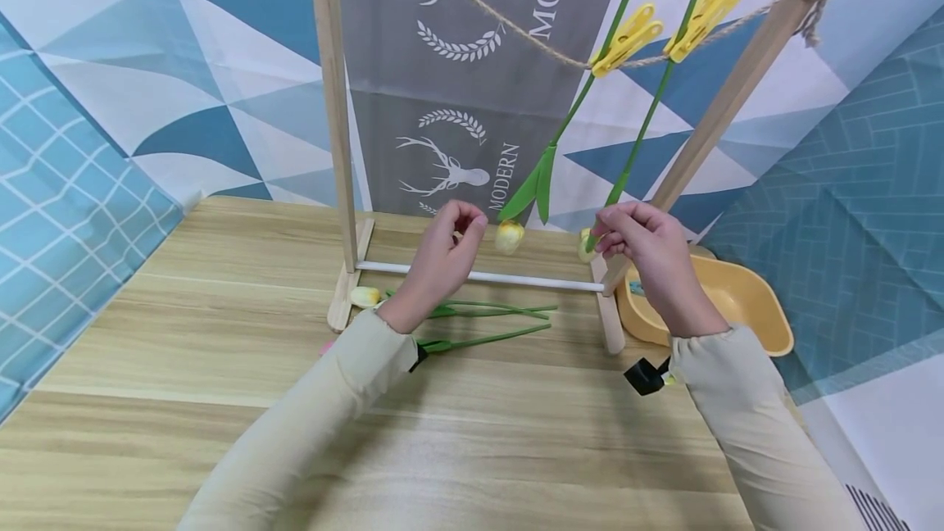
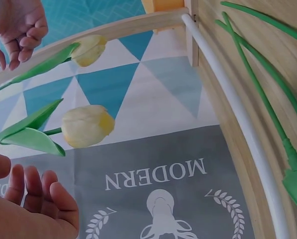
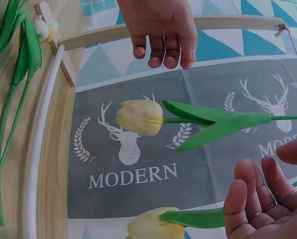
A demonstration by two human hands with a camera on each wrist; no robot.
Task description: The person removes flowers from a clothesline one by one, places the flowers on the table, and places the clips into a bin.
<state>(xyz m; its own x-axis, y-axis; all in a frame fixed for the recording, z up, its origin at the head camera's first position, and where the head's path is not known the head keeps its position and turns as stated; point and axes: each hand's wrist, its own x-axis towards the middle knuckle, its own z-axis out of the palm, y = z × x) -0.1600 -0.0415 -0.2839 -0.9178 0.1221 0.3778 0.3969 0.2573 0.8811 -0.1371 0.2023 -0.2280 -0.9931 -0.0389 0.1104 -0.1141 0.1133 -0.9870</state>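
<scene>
Two artificial tulips hang head down from a twine line (image 1: 509, 21), each stem held by a yellow clothespin (image 1: 627, 41). The nearer-to-middle tulip (image 1: 509, 238) has a cream-yellow bloom and green leaves. My left hand (image 1: 446, 260) is just left of it, fingers loosely bent around nothing. The other tulip (image 2: 88, 51) hangs to its right. My right hand (image 1: 652, 260) overlaps that bloom in the head view, but the left wrist view shows a gap between them. In the right wrist view, the right hand (image 3: 268, 204) has loosely curved fingers and nothing in its grasp.
A wooden frame (image 1: 335, 105) with a white crossbar (image 1: 487, 278) stands on the table (image 1: 184, 310). Several tulips lie on the tabletop, one a pale-yellow tulip (image 1: 365, 297). A yellow basin (image 1: 745, 301) sits at the right, behind my right forearm. Patterned cloth covers the wall.
</scene>
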